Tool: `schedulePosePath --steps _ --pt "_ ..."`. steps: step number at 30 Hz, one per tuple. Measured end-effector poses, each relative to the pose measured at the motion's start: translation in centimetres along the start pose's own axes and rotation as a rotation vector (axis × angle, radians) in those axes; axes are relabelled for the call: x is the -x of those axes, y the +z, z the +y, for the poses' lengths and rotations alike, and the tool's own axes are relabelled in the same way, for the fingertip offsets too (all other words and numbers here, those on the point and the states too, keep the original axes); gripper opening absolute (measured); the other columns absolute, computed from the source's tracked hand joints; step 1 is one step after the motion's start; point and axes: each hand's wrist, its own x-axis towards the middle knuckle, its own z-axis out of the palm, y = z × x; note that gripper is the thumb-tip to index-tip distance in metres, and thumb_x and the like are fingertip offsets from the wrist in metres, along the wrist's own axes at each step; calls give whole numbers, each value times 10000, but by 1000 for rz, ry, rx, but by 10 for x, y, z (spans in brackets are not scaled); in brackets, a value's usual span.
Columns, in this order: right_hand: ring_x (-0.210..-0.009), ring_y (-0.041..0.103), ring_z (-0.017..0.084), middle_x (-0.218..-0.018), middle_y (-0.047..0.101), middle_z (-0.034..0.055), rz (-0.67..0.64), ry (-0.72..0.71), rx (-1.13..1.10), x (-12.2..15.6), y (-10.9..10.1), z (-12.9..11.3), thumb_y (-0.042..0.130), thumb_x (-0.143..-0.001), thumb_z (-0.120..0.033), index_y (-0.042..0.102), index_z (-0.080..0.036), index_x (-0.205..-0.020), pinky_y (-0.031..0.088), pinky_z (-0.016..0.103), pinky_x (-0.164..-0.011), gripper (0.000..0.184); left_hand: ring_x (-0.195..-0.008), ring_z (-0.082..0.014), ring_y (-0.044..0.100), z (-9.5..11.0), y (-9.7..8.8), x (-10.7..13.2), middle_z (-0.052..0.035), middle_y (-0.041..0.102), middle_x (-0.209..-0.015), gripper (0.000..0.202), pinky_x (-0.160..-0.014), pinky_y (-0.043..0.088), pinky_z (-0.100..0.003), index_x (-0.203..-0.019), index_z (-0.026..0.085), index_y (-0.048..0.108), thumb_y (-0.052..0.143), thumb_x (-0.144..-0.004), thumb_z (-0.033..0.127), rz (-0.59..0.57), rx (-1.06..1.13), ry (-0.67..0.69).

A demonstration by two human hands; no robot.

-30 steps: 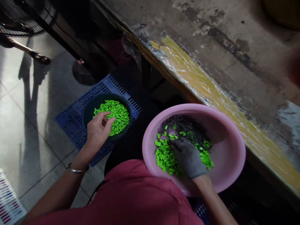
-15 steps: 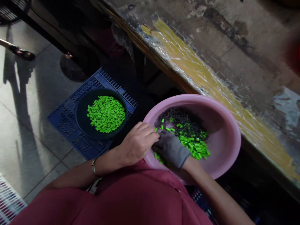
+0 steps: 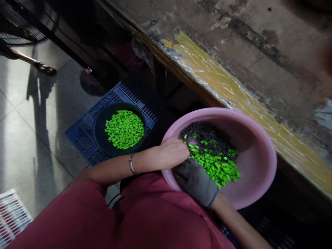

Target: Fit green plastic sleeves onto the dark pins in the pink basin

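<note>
Left hand, moved farther over the basin, is curling closed, contents hidden, beside gloved right hand, grip unclear; many green pieces are lying in the bowl leftward, more remaining rightward.

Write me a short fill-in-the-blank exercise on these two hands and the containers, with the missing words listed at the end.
1. The bare left hand is over the rim of the round ____ plastic basin.
2. The right hand wears a ____ fabric glove.
3. A silvery metal bracelet circles the ____ wrist.
4. The round dark plastic bowl holds small, bright ____ pieces.

Missing words: pink; grey; left; green.
</note>
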Motion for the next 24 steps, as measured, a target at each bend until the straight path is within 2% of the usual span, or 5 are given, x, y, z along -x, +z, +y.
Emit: schedulePosePath --steps 6,10,14,20,24 --pt "-675 565 150 -744 646 8 298 619 -750 36 -14 13 578 -846 -338 649 -195 -823 445 255 -614 161 -703 -197 545 10 44 0 -84 631 -723 185 -655 394 -341 -673 151 589 485 -793 56 13 0 -61" --pt "-549 496 114 -668 584 -22 455 657 -1352 38 -13 17 633 -791 -353 608 -193 -861 392 232 -523 177 -744 -244 526 15 62 2 -105 584 -697 201 -660 368 -380 -629 157 551 453 -762 40 53 40 -97" --pt "-510 480 101 -695 578 -25 447 644 -1618 32 -11 10 689 -735 -331 593 -198 -960 378 219 -469 278 -720 -234 506 19 69 1 -87 545 -656 229 -657 357 -378 -607 163 535 426 -769 43 47 73 -131" --pt "-548 530 102 -706 612 -16 406 578 -1687 35 -10 8 708 -747 -309 602 -191 -880 421 213 -495 206 -788 -242 515 28 33 4 -116 568 -789 178 -676 390 -376 -726 116 597 448 -803 59 -50 -19 -133" --pt "-569 526 102 -651 603 -25 508 583 -1533 43 -12 8 690 -779 -303 606 -186 -839 420 213 -535 156 -807 -188 536 29 -6 7 -93 571 -903 187 -724 429 -331 -871 118 619 433 -883 117 -16 332 -231"
